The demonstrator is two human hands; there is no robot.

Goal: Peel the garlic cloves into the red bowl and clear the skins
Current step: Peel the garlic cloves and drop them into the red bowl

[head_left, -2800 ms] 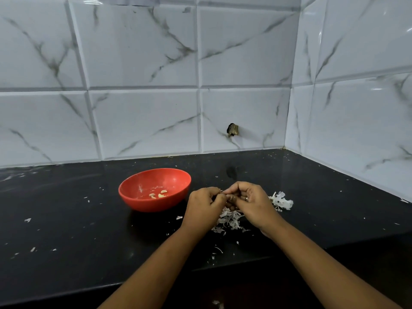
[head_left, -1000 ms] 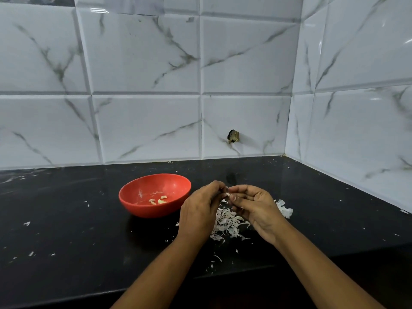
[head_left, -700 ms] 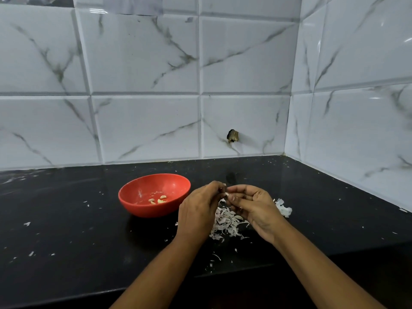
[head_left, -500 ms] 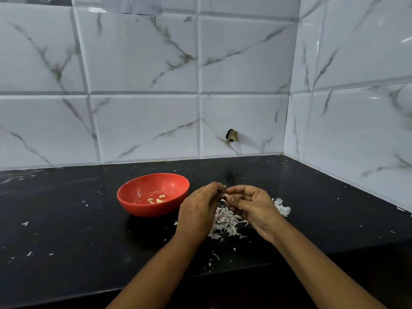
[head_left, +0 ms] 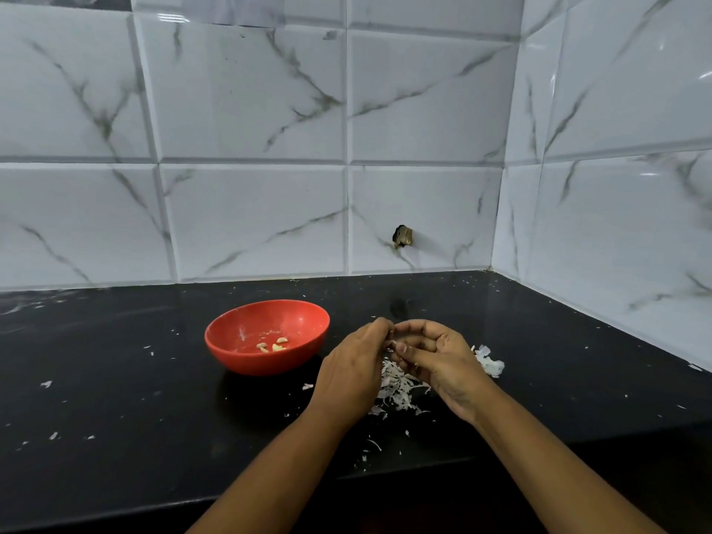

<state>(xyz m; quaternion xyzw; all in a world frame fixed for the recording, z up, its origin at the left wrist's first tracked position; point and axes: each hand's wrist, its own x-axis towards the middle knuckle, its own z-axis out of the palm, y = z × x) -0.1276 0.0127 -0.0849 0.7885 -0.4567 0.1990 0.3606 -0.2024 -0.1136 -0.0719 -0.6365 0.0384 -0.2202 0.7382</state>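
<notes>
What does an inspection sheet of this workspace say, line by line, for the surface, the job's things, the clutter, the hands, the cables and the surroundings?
Surface: black countertop, glossy, speckled with white flecks.
Job's things: red bowl upright, three peeled cloves inside; skin pile lies under the hands.
Clutter: loose skin scraps scattered left; a bigger white skin piece right of the hands.
Hands: left hand and right hand meet fingertip to fingertip, pinching something small, mostly hidden.
Cables: nothing seen.
Surroundings: white marbled wall tiles; a chipped hole low in one tile.
</notes>
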